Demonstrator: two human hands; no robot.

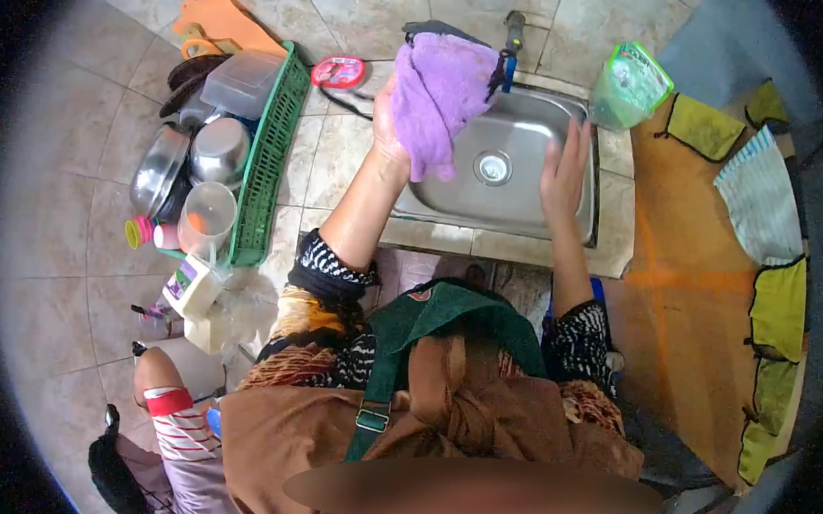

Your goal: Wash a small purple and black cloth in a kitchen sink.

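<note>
My left hand [390, 134] holds a purple cloth [440, 95] up over the left part of the steel sink [524, 139]. Most of its fingers are hidden behind the fabric. A dark edge [438, 29] shows behind the top of the cloth; I cannot make out what it belongs to. Fingers stretched out and holding nothing, my right hand [565, 176] is over the right side of the sink. The tap [515, 29], with a blue part below it, stands just right of the cloth.
Left of the sink, a green plastic basket [275, 152] holds metal bowls [220, 146] and a clear container [241, 83]. A green-and-clear pouch [630, 88] stands at the sink's right corner. Yellow-green cloths [780, 306] hang along the right. Another person's knee [160, 375] shows at lower left.
</note>
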